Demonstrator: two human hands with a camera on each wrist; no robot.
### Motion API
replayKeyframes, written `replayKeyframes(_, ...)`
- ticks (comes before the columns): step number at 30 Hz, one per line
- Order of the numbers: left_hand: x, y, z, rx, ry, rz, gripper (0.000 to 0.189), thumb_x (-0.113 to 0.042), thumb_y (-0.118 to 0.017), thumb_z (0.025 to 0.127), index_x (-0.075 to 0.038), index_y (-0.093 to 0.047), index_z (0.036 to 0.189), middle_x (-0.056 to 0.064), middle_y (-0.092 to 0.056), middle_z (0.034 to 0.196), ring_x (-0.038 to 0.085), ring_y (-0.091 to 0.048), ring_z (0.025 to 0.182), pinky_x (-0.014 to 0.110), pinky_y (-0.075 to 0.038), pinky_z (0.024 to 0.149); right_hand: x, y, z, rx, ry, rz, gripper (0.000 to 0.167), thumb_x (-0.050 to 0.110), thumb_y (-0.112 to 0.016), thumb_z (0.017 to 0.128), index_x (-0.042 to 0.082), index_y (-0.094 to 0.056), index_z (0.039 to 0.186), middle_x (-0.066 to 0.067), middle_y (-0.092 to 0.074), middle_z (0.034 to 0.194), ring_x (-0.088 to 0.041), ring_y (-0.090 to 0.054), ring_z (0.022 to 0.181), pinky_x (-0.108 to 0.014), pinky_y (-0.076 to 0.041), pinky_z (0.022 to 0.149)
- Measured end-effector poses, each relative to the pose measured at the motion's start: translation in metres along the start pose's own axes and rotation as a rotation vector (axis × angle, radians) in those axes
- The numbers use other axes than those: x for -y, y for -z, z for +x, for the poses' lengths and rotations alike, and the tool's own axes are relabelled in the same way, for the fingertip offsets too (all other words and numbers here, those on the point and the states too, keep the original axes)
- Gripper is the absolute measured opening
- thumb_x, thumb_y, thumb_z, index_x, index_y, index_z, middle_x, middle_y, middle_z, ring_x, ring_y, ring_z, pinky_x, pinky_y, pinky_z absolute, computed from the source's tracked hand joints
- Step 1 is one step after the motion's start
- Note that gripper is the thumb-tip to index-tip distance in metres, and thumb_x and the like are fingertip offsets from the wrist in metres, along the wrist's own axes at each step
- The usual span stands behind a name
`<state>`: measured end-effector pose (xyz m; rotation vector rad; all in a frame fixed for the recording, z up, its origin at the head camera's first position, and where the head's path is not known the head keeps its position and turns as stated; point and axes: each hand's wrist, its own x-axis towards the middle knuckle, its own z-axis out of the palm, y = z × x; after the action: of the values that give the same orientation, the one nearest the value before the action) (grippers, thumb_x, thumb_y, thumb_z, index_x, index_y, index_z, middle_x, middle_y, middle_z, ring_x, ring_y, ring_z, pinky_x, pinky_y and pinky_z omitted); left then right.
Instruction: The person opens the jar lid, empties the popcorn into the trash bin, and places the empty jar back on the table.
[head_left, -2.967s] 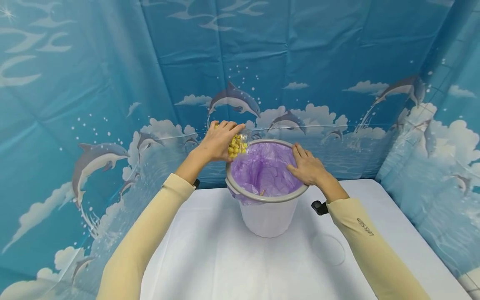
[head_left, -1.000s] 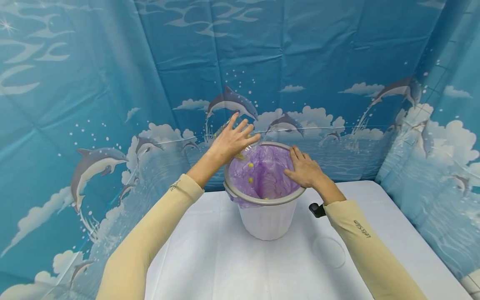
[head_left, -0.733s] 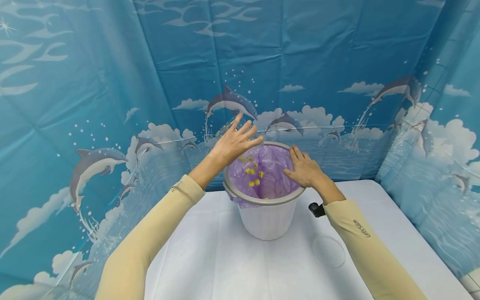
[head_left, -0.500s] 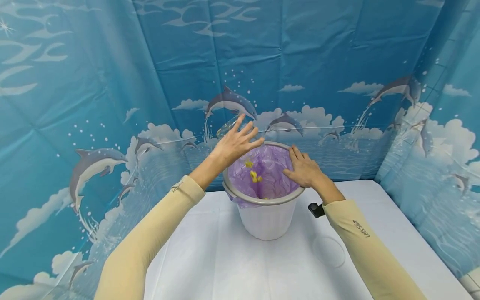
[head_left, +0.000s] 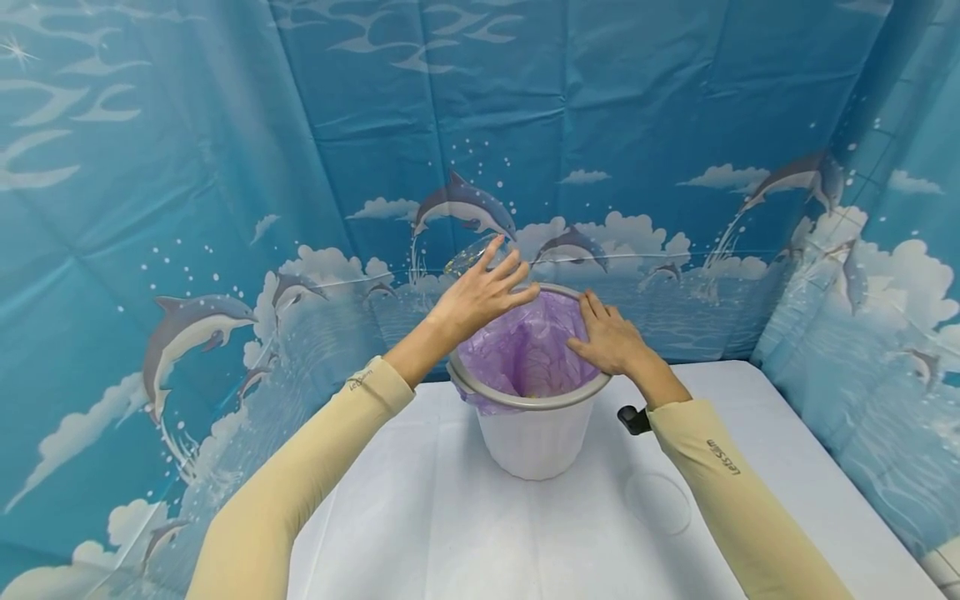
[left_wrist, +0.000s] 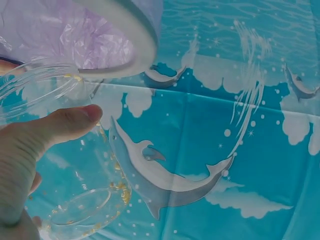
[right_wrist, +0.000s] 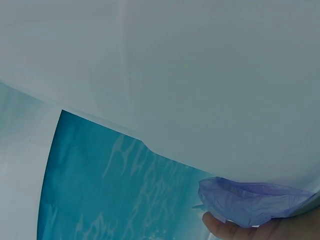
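My left hand (head_left: 480, 296) grips a clear jar (head_left: 462, 260), tipped mouth-down at the left rim of the trash can (head_left: 534, 442). In the left wrist view, the jar (left_wrist: 82, 160) has only yellow crumbs (left_wrist: 120, 192) clinging to its wall and base, with my thumb (left_wrist: 70, 125) across its side. A purple bag (head_left: 551, 342) lines the can, and a bit of yellow shows low inside it. My right hand (head_left: 611, 337) holds the can's right rim, thumb inside on the bag. The right wrist view shows its fingers (right_wrist: 235, 230) outside, against the folded-over bag (right_wrist: 245, 200).
The can stands on a white-covered table (head_left: 450, 533). A faint ring mark (head_left: 657, 502) shows on the cloth at right. A blue dolphin-print curtain (head_left: 495, 108) hangs close behind and along both sides. A black wrist device (head_left: 633, 419) sits under the right wrist.
My left hand has tilted the jar over the can. Yellow popcorn-like pieces, which filled the jar, have dropped into the bag. The right hand has kept its place on the rim.
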<state>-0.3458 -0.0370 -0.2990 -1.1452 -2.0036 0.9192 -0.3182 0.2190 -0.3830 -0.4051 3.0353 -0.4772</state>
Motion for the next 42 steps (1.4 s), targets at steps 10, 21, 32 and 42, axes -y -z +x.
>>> replayKeyframes(10, 0.003, -0.008, -0.008, 0.056, 0.023, -0.026, 0.071, -0.016, -0.077, 0.094, -0.032, -0.036, 0.149, 0.005, -0.045, 0.156, 0.028, -0.039, 0.149, 0.056, -0.021, 0.129, 0.0, -0.001, 0.0, -0.01, 0.002, -0.011, 0.084, 0.038, -0.047, 0.106, -0.008, -0.005, 0.162, -0.031, -0.001, 0.17, -0.059, -0.018, 0.151, -0.075, -0.029, 0.115)
replayKeyframes(21, 0.002, -0.026, -0.039, -0.029, 0.439, -0.533, 0.1, -0.02, -0.095, 0.075, -0.024, -0.038, 0.157, 0.01, -0.045, 0.157, 0.033, -0.037, 0.149, 0.063, -0.018, 0.127, 0.001, -0.003, 0.0, -0.01, 0.004, -0.009, 0.084, 0.037, -0.048, 0.106, -0.008, -0.005, 0.162, -0.031, -0.001, 0.17, -0.059, -0.016, 0.151, -0.075, -0.027, 0.117)
replayKeyframes(32, -0.018, -0.045, -0.102, -0.291, 1.029, -1.291, 0.114, -0.033, -0.094, 0.073, -0.017, -0.024, 0.162, 0.013, -0.042, 0.161, 0.039, -0.036, 0.15, 0.071, -0.022, 0.121, -0.001, -0.001, 0.002, -0.007, 0.006, -0.01, 0.084, 0.037, -0.047, 0.106, -0.009, -0.004, 0.162, -0.031, 0.0, 0.17, -0.059, -0.016, 0.151, -0.075, -0.026, 0.117)
replayKeyframes(42, -0.09, -0.084, -0.179, -0.219, 1.295, -1.524, 0.114, -0.036, -0.091, 0.079, -0.019, -0.017, 0.163, 0.018, -0.03, 0.165, 0.038, -0.031, 0.155, 0.068, -0.03, 0.121, -0.001, 0.0, 0.002, -0.006, 0.003, -0.011, 0.084, 0.035, -0.048, 0.106, -0.008, -0.004, 0.162, -0.03, 0.001, 0.171, -0.06, -0.016, 0.151, -0.076, -0.026, 0.116)
